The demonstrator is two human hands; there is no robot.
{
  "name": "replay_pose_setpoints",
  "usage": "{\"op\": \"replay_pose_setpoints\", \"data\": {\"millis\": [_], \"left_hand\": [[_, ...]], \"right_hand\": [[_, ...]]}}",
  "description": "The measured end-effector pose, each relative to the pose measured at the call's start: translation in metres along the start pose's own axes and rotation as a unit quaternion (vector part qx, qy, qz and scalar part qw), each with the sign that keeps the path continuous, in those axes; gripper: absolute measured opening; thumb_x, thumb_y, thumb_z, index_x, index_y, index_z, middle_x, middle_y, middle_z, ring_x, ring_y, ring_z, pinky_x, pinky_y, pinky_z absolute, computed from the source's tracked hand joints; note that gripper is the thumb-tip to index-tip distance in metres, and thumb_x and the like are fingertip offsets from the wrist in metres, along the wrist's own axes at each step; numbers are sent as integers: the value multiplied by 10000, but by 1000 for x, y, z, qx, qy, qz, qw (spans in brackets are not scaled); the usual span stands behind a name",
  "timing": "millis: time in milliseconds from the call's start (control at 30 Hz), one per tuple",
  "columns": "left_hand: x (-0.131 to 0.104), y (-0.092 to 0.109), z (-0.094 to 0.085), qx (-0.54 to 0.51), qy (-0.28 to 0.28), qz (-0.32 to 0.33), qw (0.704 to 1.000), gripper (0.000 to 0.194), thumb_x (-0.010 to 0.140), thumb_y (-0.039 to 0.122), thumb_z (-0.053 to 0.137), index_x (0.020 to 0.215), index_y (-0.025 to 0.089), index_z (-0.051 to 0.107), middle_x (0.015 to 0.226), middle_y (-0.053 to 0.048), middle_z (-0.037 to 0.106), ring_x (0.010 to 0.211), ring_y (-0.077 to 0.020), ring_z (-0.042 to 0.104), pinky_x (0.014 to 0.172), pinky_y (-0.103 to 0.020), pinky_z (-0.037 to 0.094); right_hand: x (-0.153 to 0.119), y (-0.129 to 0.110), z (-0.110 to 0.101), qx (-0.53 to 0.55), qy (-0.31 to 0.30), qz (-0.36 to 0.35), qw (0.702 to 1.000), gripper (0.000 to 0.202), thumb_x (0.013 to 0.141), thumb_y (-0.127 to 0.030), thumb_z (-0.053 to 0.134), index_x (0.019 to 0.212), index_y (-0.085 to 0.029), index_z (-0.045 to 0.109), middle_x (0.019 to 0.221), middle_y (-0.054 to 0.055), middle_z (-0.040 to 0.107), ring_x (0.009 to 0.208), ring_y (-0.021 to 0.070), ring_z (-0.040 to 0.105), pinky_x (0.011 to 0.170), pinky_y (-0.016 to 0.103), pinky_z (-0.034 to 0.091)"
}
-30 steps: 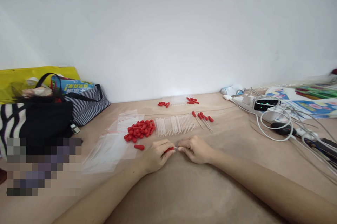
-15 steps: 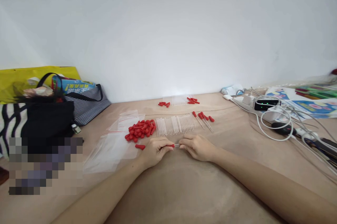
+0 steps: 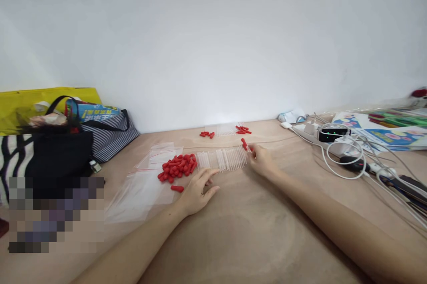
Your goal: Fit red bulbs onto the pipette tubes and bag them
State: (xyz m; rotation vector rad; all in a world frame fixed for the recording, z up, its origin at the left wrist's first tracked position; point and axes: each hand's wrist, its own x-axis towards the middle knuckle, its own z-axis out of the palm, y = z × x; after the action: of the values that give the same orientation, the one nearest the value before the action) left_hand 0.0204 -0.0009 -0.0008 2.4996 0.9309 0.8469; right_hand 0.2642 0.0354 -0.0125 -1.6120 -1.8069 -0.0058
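Observation:
My left hand (image 3: 199, 190) rests over the table with its fingers apart and nothing in it, beside a single red rubber bulb (image 3: 177, 189). Behind that bulb lies a heap of red bulbs (image 3: 177, 167). A row of clear dropper tubes (image 3: 224, 158) stretches to the right of the heap. At the row's right end, my right hand (image 3: 262, 160) is closed in a pinch on a red-bulbed dropper (image 3: 251, 147), mostly hidden by the fingers. Just beyond its fingertips shows another red dropper bulb (image 3: 244, 142). The other finished-looking droppers there are covered by this hand.
Clear zip bags (image 3: 136, 195) lie at left, near a striped bag (image 3: 111, 139) and a small bottle (image 3: 95, 166). More red bulbs (image 3: 207, 134) and tubes (image 3: 226, 130) lie by the wall. A power strip with white cables (image 3: 347, 175) and printed sheets (image 3: 393, 137) occupy the right.
My hands have parted. My right hand has moved away and to the right with the dropper, to the end of the tube row. My left hand has let go and opened.

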Motion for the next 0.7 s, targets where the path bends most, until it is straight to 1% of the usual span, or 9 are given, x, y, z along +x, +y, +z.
{"op": "replay_pose_setpoints", "data": {"millis": [100,200,300,400,467,533,600,700], "left_hand": [[0,1,0,1,-18,17,1000,257,800,162,470,1053,201,496,972,-45,492,752,-134,507,689,-272,452],[-1,1,0,1,-18,19,1000,211,798,157,471,1000,196,518,976,-47,492,758,-136,507,680,-268,455],[-1,1,0,7,-24,18,1000,172,794,153,475,948,189,540,965,-48,494,756,-135,508,684,-269,455],[-1,1,0,13,-30,15,999,151,789,153,479,915,184,558,954,-51,498,761,-138,512,684,-271,455],[0,1,1,15,-31,14,999,145,787,154,483,905,178,563,947,-54,501,761,-140,514,678,-270,454],[0,2,1,16,-29,15,999,136,786,155,487,895,172,567,940,-56,505,762,-142,516,678,-270,452],[0,2,2,14,-26,17,999,127,785,150,489,881,168,571,933,-54,511,776,-143,518,694,-271,448],[0,2,2,12,-24,19,999,116,783,143,493,859,168,578,913,-48,522,791,-144,523,717,-272,441]], "right_hand": [[13,6,-1,-65,-33,90,993,218,815,-286,398,940,-158,524,776,93,615,713,197,564,593,274,366],[18,2,1,-130,-83,166,974,258,823,-380,377,926,-185,512,846,102,617,795,238,573,633,313,376],[20,-4,3,-154,-117,199,961,279,815,-414,376,924,-192,506,894,103,613,844,261,570,666,345,383],[24,-1,0,-146,-117,216,958,289,797,-415,393,938,-193,512,900,105,614,856,264,570,667,344,389],[28,9,-7,-128,-96,227,961,305,776,-408,417,967,-191,514,899,103,618,858,254,570,660,325,391],[34,24,-16,-102,-71,242,962,332,749,-391,449,995,-179,516,902,103,622,855,238,571,647,297,392],[37,41,-24,-80,-78,274,955,334,713,-358,488,968,-149,543,889,118,628,845,232,574,628,276,390],[37,61,-29,-63,-101,289,950,265,660,-321,534,833,-132,600,797,116,641,757,226,591,562,260,387]]}}
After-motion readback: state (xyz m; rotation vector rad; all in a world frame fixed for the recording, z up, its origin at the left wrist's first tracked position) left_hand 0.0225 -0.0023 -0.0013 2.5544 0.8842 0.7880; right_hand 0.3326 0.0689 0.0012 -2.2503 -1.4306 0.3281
